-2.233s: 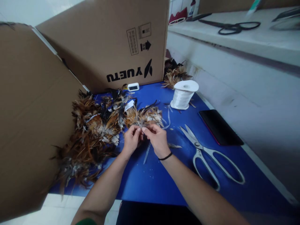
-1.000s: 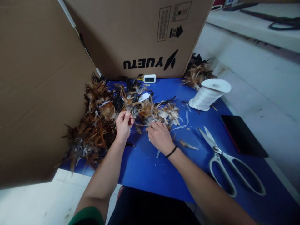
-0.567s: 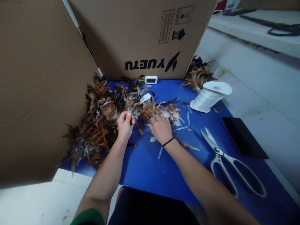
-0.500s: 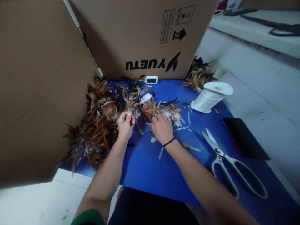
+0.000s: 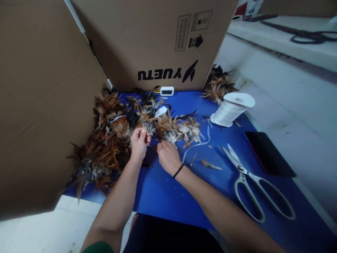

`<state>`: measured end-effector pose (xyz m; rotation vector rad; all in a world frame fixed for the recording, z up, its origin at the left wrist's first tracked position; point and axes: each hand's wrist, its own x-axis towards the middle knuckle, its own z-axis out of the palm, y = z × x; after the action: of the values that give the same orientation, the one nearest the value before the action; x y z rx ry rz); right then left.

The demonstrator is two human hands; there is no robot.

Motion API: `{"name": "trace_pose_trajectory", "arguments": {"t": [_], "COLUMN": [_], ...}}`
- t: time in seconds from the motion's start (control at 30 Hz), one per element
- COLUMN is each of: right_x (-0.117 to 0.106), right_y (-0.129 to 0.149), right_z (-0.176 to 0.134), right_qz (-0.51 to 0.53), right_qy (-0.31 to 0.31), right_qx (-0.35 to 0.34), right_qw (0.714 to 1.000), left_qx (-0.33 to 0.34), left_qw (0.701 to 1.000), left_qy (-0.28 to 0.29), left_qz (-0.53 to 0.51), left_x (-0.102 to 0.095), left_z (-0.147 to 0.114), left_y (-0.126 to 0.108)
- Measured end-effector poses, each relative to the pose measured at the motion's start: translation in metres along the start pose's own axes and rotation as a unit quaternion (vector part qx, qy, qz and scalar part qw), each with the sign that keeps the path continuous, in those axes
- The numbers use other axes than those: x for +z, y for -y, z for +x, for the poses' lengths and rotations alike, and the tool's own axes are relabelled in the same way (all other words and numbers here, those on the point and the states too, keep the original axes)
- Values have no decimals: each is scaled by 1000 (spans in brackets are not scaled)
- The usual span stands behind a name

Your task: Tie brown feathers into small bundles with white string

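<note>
My left hand (image 5: 139, 142) is closed in a pinch, thumb against the bent fingers, at the lower end of a brown feather tuft (image 5: 145, 119). What lies between its fingertips is too small to make out. Just right of it, my right hand (image 5: 169, 157) is palm down, its fingers together and curled under. Their tips and anything they hold are hidden. Beyond the right hand lies a row of tan and white feathers (image 5: 171, 130). A thin clear ribbon (image 5: 199, 144) curves from near the spool towards my right wrist.
A large heap of brown feathers (image 5: 102, 154) fills the left side, against a cardboard box (image 5: 158, 38). Rightward stand a white ribbon spool (image 5: 231, 109), open scissors (image 5: 243, 171) and a black phone (image 5: 270, 153). A small white digital display (image 5: 166, 91) sits by the box.
My right hand has moved left, off the tan and white feathers, closer to my left hand. The left hand keeps its pinch. The whole view has shifted slightly.
</note>
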<state>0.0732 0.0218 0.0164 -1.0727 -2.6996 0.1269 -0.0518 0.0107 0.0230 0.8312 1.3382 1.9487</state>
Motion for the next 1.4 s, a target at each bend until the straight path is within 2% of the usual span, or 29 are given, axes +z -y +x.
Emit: {"name": "trace_pose_trajectory", "arguments": {"t": [0.1,0.17,0.2,0.27,0.33,0.4,0.47,0.6,0.67,0.8,0.9,1.1,1.4], "right_x": [-4,-6,-7,-8,-8,-9,-12,-18,-20,-17,-15,-16,-19], "right_y": [-6,-13,-18,-27,-35,-42,-47,-50,-50,-51,-53,-50,-49], "right_z": [-7,-12,-14,-16,-17,-17,-17,-16,-16,-15,-15,-16,-17], "right_qz": [66,179,255,424,571,663,709,769,774,733,722,733,712], "right_qy": [-10,-19,-22,-25,-28,-38,-57,-95,-113,-162,-180,-174,-167], "right_qx": [18,49,66,106,158,202,215,201,192,177,169,167,176], "right_qw": [998,983,964,899,805,720,669,599,593,637,647,636,659], "left_qx": [-12,-24,-33,-58,-89,-122,-148,-211,-250,-316,-340,-367,-373], "left_qw": [1000,999,999,997,991,984,977,954,937,905,890,878,876], "left_qy": [11,18,22,40,64,86,103,146,173,217,238,251,257], "left_qz": [-1,-12,-21,-45,-73,-96,-116,-154,-171,-187,-188,-176,-164], "left_x": [2,3,4,6,7,9,11,16,19,25,28,29,28], "left_z": [-2,-3,-4,-6,-8,-11,-13,-19,-24,-32,-36,-39,-39], "left_y": [-1,-1,-1,-1,0,1,1,0,0,0,0,0,-2]}}
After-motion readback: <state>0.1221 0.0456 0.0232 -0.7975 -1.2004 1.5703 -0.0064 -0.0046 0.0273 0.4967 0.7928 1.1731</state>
